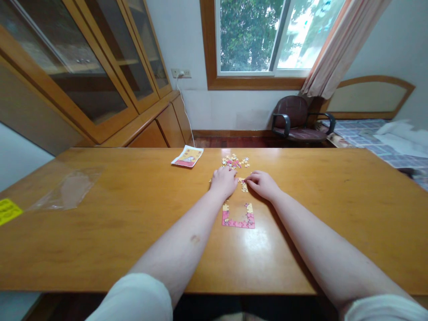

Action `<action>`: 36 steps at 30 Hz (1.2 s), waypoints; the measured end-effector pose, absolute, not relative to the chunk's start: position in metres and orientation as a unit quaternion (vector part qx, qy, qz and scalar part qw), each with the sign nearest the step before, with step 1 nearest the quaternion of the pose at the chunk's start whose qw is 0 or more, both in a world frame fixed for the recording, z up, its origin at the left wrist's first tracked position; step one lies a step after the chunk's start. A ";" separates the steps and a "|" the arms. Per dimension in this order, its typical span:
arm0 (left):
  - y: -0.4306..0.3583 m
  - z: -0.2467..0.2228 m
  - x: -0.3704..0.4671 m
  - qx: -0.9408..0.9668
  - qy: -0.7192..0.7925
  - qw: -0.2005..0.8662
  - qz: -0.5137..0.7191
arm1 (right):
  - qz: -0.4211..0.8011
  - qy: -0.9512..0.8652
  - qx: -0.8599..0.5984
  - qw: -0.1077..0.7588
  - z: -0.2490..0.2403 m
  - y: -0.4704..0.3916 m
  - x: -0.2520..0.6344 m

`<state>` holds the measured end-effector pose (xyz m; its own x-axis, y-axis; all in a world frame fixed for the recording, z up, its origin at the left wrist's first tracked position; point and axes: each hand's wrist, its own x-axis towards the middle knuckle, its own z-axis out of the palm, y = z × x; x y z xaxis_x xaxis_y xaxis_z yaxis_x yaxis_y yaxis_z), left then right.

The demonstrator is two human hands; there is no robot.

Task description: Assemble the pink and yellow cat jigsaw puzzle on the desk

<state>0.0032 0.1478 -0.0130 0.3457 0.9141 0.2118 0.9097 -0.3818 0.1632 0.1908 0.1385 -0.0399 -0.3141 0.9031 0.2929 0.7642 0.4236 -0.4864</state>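
Pink and yellow jigsaw pieces joined in a U-shaped border [238, 224] lie flat on the wooden table [140, 232]. Beyond this border, a small joined yellow section [244, 187] sits between my hands. My right hand [263, 185] pinches a puzzle piece at that section's upper edge with thumb and forefinger. Just left of it, my left hand [224, 182] rests on the table with its fingers curled down; what lies under the fingertips is hidden. A heap of loose puzzle pieces [233, 161] lies just past my left fingers.
Left of the heap is a picture sheet [187, 157] in yellow and red. A clear plastic bag [72, 189] and a yellow label [9, 211] lie at the table's left. Past the far edge stand an armchair [294, 118] and a glass-doored cabinet [133, 67].
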 end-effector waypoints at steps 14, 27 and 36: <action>0.204 -0.003 -0.130 0.715 0.699 0.029 -0.006 | 0.139 -0.799 -0.521 0.266 -0.040 0.139 0.191; 0.136 0.001 -0.123 0.691 0.714 0.042 -0.101 | 0.128 -0.803 -0.508 0.284 -0.042 0.139 0.191; 0.117 0.032 -0.086 0.722 0.689 0.008 -0.064 | 0.084 -0.653 -0.641 0.395 -0.043 0.146 0.205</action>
<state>-0.0865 0.1166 0.0321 0.0431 0.9937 -0.1033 0.9957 -0.0513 -0.0777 0.2053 0.1463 -0.0430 0.1342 0.9034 0.4073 0.7707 0.1632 -0.6159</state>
